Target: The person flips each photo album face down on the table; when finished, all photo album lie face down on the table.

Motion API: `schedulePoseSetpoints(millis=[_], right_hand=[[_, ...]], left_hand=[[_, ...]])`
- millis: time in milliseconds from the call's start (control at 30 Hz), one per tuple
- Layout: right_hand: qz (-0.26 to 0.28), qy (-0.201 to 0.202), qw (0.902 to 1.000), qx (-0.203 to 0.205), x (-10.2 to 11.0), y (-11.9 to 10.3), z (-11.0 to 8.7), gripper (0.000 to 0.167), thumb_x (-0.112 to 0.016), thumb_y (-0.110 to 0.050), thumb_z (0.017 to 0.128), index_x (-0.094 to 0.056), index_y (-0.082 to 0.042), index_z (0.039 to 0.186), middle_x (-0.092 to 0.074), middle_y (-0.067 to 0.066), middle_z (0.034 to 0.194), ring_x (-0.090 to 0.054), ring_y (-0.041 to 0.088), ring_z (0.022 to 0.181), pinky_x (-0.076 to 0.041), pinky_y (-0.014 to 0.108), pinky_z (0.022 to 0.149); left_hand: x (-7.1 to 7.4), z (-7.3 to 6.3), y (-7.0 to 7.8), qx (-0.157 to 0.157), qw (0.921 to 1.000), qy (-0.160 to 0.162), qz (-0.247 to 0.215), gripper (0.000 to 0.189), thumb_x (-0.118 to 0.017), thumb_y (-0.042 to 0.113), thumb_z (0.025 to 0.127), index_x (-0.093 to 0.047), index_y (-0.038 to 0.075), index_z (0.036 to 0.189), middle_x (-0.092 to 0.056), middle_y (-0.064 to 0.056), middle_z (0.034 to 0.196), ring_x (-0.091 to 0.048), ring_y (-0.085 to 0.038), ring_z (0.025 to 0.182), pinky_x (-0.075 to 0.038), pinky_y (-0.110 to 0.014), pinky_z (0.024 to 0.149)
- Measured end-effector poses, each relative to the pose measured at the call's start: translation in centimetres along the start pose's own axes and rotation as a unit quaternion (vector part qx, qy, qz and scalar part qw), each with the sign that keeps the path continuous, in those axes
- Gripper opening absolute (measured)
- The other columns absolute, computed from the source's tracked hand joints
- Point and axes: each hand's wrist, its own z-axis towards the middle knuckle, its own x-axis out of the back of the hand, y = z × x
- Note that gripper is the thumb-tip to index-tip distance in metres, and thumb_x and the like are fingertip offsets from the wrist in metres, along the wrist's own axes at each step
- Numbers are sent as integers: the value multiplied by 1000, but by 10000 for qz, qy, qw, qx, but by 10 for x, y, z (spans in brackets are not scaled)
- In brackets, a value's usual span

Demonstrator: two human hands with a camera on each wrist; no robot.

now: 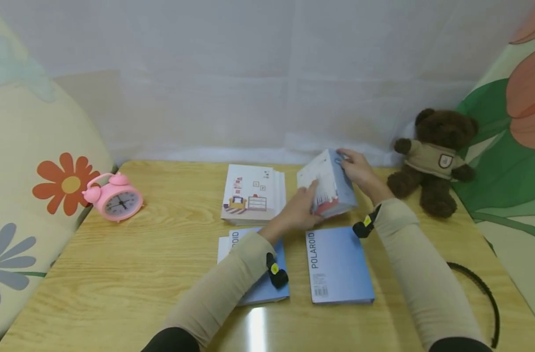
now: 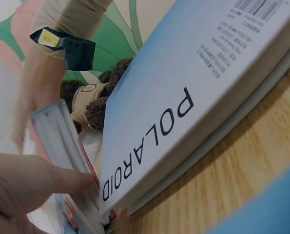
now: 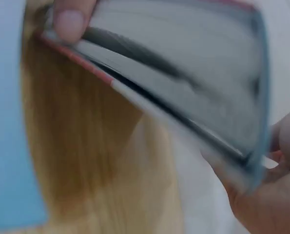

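Observation:
Both hands hold a photo album (image 1: 322, 183) with a pale illustrated cover and a blue-grey spine, tilted up behind the blue albums. My left hand (image 1: 298, 208) grips its lower left corner, and in the left wrist view the thumb (image 2: 69, 180) lies along its page edge. At the top, by the spine, my right hand (image 1: 360, 171) grips it. Blurred page edges (image 3: 183, 53) face the right wrist camera. Just in front lies a blue album (image 1: 340, 266) marked POLAROID. Another blue album (image 1: 274, 288) lies under my left forearm, partly hidden.
A stack of white illustrated albums (image 1: 250, 190) lies left of the held one. The pink alarm clock (image 1: 118, 198) stands at the table's left side. A brown teddy bear (image 1: 439, 156) sits at the back right, and a black cable (image 1: 492, 298) curves along the right.

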Motion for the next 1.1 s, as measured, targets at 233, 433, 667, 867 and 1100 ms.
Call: schedulePoseSetpoints(millis=[233, 433, 667, 867, 1100], right_hand=[[-1290, -438, 9904, -251, 9, 13, -7, 81, -65, -26, 95, -19, 3, 155, -24, 31, 156, -27, 45, 142, -25, 53, 116], [-2297, -1228, 9651, 287, 13, 26, -10, 78, -63, -17, 94, -19, 14, 150, -25, 38, 151, -24, 52, 140, -18, 58, 117], [-2541, -1332, 9575, 279, 10, 25, -13, 73, -60, -19, 97, -21, 11, 151, -28, 37, 150, -26, 52, 139, -19, 59, 116], [-3109, -1084, 9411, 769, 1, 2, -12, 69, -54, -29, 101, -26, 13, 149, -33, 37, 148, -32, 52, 136, -25, 59, 114], [-2875, -986, 9485, 897, -29, -41, -3, 73, -47, -43, 102, -22, 0, 156, -24, 31, 156, -21, 46, 144, -17, 57, 118]], left_hand=[[-2, -2, 3, 251, 9897, -462, 1330, 81, -64, 31, 95, -18, 17, 160, -22, -21, 160, -32, -43, 138, -33, -53, 112], [-6, -2, 7, 218, 9837, -558, 1695, 69, -61, 22, 96, -30, 17, 157, -19, -18, 162, -22, -43, 143, -32, -56, 112], [-1, -7, 10, 313, 9842, -530, 1657, 72, -66, 25, 93, -32, 18, 156, -23, -17, 161, -26, -39, 142, -34, -54, 111], [29, -21, 2, 465, 9946, -302, 879, 81, -72, 33, 89, -30, 17, 157, -25, -21, 159, -29, -43, 142, -32, -58, 111], [88, -46, -34, 646, 9964, 182, 512, 88, -75, 32, 87, -26, 12, 157, -21, -25, 159, -22, -48, 143, -27, -63, 112]])
